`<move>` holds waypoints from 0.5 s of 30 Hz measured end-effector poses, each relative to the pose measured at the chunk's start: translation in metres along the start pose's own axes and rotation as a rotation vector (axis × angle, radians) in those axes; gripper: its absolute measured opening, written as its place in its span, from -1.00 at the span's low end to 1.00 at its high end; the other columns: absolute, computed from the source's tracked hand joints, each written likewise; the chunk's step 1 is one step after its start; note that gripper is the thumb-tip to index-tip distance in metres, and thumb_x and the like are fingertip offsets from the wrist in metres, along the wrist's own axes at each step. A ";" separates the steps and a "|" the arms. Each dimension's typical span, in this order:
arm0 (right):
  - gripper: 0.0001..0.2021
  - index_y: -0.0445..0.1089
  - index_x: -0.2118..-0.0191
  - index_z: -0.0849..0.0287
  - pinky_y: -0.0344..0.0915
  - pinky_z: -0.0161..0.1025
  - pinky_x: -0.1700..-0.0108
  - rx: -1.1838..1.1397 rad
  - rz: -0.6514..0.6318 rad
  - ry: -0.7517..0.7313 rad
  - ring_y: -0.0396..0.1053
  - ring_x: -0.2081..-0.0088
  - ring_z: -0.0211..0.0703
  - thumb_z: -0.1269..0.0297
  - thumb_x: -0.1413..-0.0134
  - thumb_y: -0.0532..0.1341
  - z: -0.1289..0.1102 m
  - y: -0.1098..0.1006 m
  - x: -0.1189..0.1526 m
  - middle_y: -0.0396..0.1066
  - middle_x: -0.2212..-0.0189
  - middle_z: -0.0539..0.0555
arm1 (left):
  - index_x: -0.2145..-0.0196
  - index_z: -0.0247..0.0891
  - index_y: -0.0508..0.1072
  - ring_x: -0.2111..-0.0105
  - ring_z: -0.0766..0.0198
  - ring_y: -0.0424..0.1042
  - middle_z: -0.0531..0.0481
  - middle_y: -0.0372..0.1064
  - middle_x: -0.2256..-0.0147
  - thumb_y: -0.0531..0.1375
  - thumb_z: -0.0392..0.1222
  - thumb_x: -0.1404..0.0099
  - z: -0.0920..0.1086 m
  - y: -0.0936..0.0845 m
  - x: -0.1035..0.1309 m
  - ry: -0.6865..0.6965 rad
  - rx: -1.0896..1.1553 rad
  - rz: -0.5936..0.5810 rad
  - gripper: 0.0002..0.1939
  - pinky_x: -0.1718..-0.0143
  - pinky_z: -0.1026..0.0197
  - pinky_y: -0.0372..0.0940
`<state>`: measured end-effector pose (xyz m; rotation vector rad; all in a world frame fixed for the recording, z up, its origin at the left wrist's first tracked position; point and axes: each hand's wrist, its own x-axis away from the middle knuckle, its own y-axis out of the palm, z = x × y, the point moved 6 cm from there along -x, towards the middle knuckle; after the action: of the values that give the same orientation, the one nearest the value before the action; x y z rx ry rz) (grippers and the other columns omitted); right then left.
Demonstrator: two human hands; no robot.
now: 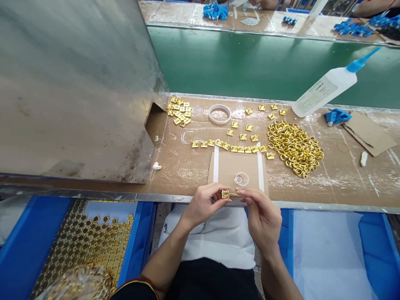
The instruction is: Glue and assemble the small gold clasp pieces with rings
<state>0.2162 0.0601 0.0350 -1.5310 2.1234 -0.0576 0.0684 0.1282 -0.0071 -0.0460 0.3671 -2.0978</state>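
Note:
My left hand [208,204] is closed, pinching a small gold square piece [225,194] with a raised pattern between thumb and fingers. My right hand [264,216] is closed in a pinch around a thin stick, whose tip points left toward the gold piece; its exact kind is too fine to tell. Just beyond both hands, a small clear round dish [241,179] rests on a cardboard pad [236,164] with white tape strips. A row of similar gold pieces [241,149] lies along the pad's far edge.
To the right lie a heap of gold rings [295,146], a white bottle with blue nozzle [326,91] and a blue clamp [337,116]. A white tape ring [219,121] sits farther back. A large metal housing [75,91] blocks the left. Blue bins [145,233] stand below the table edge.

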 end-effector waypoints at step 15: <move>-0.67 0.50 0.05 0.03 0.55 -0.40 0.34 -0.104 -0.005 0.040 0.55 0.23 -0.21 0.60 -0.37 0.11 0.007 0.013 0.003 0.52 0.20 0.02 | 0.15 -0.35 0.56 0.53 0.38 0.34 0.01 0.43 0.45 0.29 0.00 -0.34 -0.003 0.000 0.001 -0.028 0.044 -0.004 -0.68 0.49 0.36 0.27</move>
<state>0.2066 0.0637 0.0238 -1.6064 2.1842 0.0210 0.0676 0.1282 -0.0100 -0.0501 0.3042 -2.1066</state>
